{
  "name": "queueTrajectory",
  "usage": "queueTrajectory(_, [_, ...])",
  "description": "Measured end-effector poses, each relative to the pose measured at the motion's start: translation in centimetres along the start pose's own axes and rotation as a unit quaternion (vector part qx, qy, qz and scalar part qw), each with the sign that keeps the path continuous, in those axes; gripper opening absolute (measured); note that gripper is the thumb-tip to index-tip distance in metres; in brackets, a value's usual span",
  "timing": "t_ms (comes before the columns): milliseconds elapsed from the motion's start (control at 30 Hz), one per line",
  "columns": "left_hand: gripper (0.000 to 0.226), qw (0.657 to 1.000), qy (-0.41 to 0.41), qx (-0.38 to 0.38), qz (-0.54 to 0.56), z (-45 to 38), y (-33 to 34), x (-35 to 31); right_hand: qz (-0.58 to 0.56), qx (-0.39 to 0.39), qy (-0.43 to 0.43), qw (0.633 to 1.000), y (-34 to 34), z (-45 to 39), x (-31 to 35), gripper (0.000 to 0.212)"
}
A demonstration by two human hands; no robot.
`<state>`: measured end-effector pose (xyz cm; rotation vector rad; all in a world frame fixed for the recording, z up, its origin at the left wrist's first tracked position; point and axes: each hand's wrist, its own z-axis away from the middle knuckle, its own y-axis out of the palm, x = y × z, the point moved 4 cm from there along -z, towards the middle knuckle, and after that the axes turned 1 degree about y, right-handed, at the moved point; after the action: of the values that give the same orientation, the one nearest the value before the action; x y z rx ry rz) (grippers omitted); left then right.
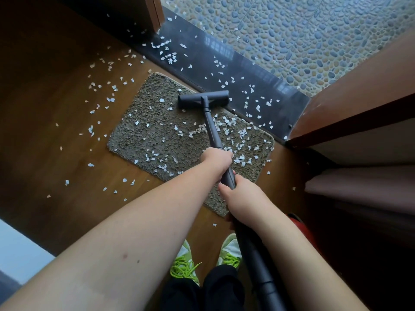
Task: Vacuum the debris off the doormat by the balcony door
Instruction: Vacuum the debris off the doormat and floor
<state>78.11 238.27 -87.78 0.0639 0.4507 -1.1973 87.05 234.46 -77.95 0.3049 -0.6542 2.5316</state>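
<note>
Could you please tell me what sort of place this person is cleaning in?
Probably a home doorway onto a balcony: a wooden floor meets a dark stone threshold, with pebble paving beyond and a shaggy doormat just inside.

A shaggy brown doormat (pixel 157 140), strewn with white paper scraps (pixel 241 133), bears the dark vacuum head (pixel 203 99).

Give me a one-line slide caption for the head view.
Both hands, left hand ahead of right hand, hold the vacuum wand, its floor head at the scrap-littered doormat's far edge.
</note>
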Motion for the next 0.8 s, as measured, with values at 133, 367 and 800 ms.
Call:
queueTrajectory(133, [0.024,1.0,-0.006,0.002,0.018,0.0,0.3,0.0,0.001,0.006,-0.007,1.0,-0.5,0.0,-0.1,0.038])
queueTrajectory(367, [0.021,0.999,0.027,-0.011,-0.04,0.7,0.6,1.6,0.015,-0.002,-0.005,1.0,0.0,1.5,-1.9,0.04])
queueTrajectory(800, [0.022,0.997,0.02,0.008,-0.075,4.7,0.9,8.5,0.05,0.011,0.013,0.999,2.5,7.0,-6.7,0.054])
